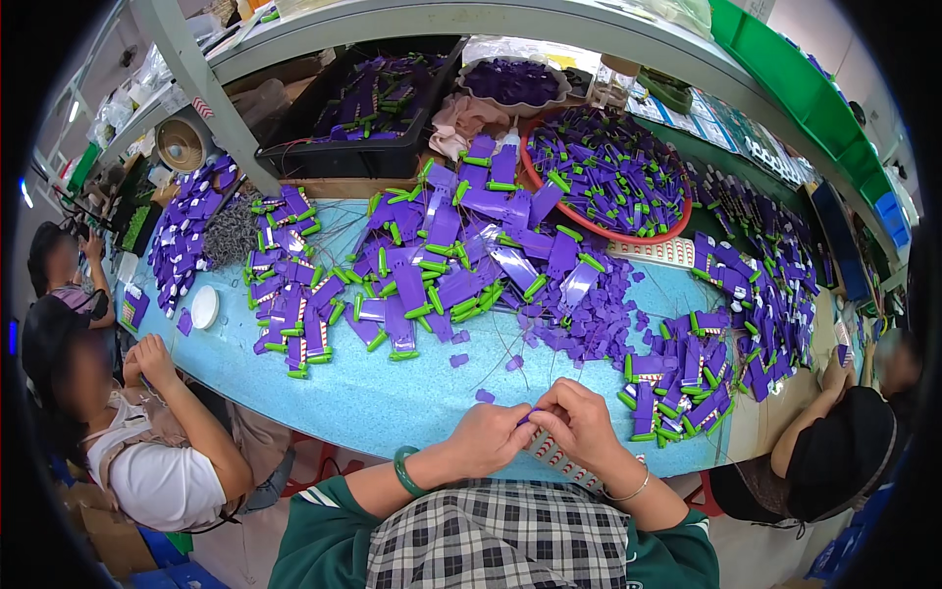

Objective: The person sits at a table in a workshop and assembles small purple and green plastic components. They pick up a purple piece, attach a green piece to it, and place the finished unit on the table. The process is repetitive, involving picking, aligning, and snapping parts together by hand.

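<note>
Near the table's front edge, my left hand (491,442) and my right hand (581,424) meet, fingers closed in a pinch. Between their fingertips is a small purple plastic piece (531,416), mostly covered by the fingers. A strip of red-and-white striped stickers (561,459) lies under my right hand, by the checked apron. Just beyond my hands spreads a heap of small flat purple pieces (589,329). Behind and left of it is a pile of flat purple parts with green ends (432,280). Striped purple-and-green parts (677,388) are heaped right of my right hand.
A red basin (690,218) full of purple-green parts stands behind, beside a black crate (343,157). Another striped pile (294,285) and a white lid (205,307) lie left. A shelf (471,25) crosses overhead. Co-workers sit at left (167,471) and right (834,452).
</note>
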A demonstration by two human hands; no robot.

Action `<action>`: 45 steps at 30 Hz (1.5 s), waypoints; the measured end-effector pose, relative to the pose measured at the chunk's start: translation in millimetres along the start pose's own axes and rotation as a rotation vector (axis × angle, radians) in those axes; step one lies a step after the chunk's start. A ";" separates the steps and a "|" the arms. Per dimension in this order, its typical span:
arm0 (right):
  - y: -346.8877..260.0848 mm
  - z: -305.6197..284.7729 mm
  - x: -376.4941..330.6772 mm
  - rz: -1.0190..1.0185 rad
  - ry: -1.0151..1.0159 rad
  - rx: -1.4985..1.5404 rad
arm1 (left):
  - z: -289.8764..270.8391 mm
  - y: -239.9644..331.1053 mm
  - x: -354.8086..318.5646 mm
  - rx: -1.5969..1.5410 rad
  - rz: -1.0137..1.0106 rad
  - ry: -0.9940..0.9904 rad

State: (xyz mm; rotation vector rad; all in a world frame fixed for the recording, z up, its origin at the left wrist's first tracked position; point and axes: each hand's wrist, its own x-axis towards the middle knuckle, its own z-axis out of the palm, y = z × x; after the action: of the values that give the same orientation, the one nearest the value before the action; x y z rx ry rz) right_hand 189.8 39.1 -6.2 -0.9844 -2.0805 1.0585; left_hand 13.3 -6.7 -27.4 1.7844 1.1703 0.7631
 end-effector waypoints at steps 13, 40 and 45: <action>24.0 -108.2 -6.3 0.217 0.025 -0.222 | -70.7 -19.0 24.7 0.421 -0.170 0.409; 37.2 23.9 -30.9 -0.149 0.018 -0.531 | 12.5 -24.2 -15.7 -0.693 -0.282 0.116; 42.1 24.7 -28.7 -0.157 0.036 -0.273 | 18.9 -33.8 -13.7 -0.717 -0.299 0.157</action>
State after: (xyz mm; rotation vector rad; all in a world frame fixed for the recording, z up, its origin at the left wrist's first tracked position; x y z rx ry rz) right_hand 201.0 22.7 -59.2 -0.9411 -2.2715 0.6861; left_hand 10.0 -18.6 -66.6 0.9508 1.0486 0.9942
